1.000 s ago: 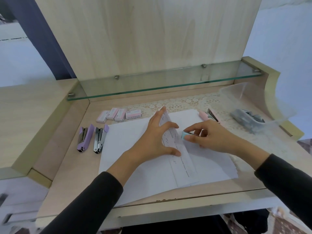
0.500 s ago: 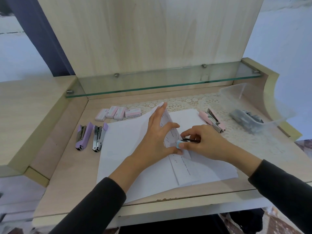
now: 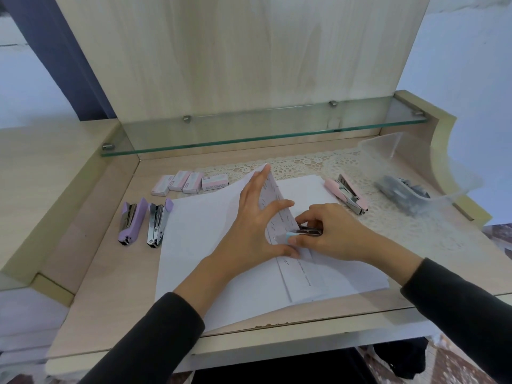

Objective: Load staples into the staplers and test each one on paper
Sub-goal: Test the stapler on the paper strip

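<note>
White paper [image 3: 199, 239] lies on the desk with a folded, printed flap [image 3: 273, 206] raised in the middle. My left hand [image 3: 255, 225] holds that flap up, fingers straight along it and thumb under its lower edge. My right hand [image 3: 327, 231] grips a small light-blue stapler [image 3: 303, 232] whose jaws sit on the flap's edge. Two purple staplers [image 3: 131, 220] [image 3: 158, 221] lie open to the left of the paper. A pink stapler [image 3: 347, 194] lies open at the right. Several pink staple boxes [image 3: 191, 182] sit behind the paper.
A clear plastic tub [image 3: 432, 162] with dark staplers inside stands at the right on a lace mat [image 3: 304, 163]. A glass shelf [image 3: 263, 134] spans the back above the desk. Raised wooden sides border the desk left and right.
My right hand has slid the blue stapler down the flap's edge toward me. My left hand has stayed on the flap, thumb shifting lower.
</note>
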{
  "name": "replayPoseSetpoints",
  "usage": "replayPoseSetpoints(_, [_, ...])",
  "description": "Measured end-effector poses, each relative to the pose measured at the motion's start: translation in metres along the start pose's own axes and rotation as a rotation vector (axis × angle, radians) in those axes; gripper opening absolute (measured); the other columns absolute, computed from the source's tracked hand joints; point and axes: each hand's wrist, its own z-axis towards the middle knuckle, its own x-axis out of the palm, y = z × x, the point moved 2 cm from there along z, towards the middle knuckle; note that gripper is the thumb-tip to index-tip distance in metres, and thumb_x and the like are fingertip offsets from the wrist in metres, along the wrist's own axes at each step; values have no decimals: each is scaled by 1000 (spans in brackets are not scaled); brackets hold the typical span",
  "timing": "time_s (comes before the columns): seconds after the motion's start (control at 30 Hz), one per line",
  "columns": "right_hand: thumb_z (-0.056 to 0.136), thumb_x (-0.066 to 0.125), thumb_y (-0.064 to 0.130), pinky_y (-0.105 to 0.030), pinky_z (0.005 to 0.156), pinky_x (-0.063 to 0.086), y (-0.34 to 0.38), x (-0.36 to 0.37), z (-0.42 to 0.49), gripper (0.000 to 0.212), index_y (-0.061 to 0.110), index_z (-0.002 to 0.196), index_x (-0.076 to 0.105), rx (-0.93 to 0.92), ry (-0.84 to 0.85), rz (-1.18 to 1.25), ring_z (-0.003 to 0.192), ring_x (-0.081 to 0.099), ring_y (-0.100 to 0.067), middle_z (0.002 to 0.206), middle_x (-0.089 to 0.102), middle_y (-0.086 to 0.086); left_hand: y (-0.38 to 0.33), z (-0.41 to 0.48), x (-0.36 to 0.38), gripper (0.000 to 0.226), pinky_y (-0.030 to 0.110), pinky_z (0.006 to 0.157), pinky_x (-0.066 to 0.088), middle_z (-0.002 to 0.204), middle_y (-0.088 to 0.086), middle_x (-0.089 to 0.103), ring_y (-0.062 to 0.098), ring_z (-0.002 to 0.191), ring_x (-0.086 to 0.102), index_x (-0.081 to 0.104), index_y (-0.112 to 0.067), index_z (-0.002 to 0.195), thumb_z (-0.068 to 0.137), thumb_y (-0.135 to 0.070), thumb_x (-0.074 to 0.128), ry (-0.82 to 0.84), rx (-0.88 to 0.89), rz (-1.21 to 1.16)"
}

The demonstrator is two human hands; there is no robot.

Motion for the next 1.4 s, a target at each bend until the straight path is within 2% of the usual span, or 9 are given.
replayPoseSetpoints(0.17, [77,66,37,-40,69,45,1,1,1,17,21,83,66,2,1,0,77,57,-29,82,65,-17,2,-1,0,71,41,107,15,152,12,5,23,139,2,56,-18,118,60,-53,76,9,19,21])
replayPoseSetpoints(0.27, [78,66,35,-40,69,44,-1,2,2,27,8,84,66,2,-15,-14,78,56,-30,83,64,-18,0,-2,0,73,38,107,14,152,10,5,22,139,2,52,-19,124,62,-49,76,16,30,36])
replayPoseSetpoints(0.4, [77,65,38,-40,68,41,-4,3,2,36,3,83,65,-10,-25,-40,76,53,-28,80,60,-13,7,-3,-10,92,29,109,8,153,3,4,15,138,3,34,-26,137,60,-54,76,-35,-53,47])
replayPoseSetpoints(0.57, [78,64,39,-34,64,37,-7,4,-1,33,6,86,66,-24,-51,-17,74,51,-23,78,56,-7,17,7,-25,97,46,114,12,151,-4,17,9,135,12,16,-43,134,61,-45,79,-26,-212,41])
replayPoseSetpoints(0.7, [77,65,40,-30,63,34,-8,5,-2,34,7,84,66,-30,-55,-8,70,48,-20,75,53,-4,20,13,-27,66,39,103,27,131,7,43,23,119,32,46,-38,128,68,-57,65,-146,-111,126])
replayPoseSetpoints(0.8, [77,66,40,-32,64,35,-9,4,-2,35,5,81,64,-35,-52,-6,71,48,-22,75,53,-5,25,22,-27,50,35,89,37,110,9,51,21,101,35,61,-30,117,73,-54,56,-254,-52,214])
replayPoseSetpoints(1.1, [75,68,34,-32,62,31,-10,0,-4,44,-8,83,60,-46,-56,34,73,49,-34,81,58,-24,21,28,-25,45,45,82,43,100,12,53,21,94,33,64,-27,114,74,-48,60,-302,62,283])
replayPoseSetpoints(1.23, [74,68,35,-29,58,25,-10,0,-5,44,-8,82,61,-26,-35,45,63,38,-17,71,48,-12,22,25,-26,46,38,82,41,101,12,53,21,94,34,64,-25,114,75,-48,59,-295,45,290])
replayPoseSetpoints(1.4, [74,70,33,-29,60,27,-10,0,-7,41,-6,82,62,-24,-48,53,64,40,-16,71,49,-9,21,22,-27,47,37,81,41,103,13,53,19,95,34,63,-25,115,75,-49,58,-280,28,285])
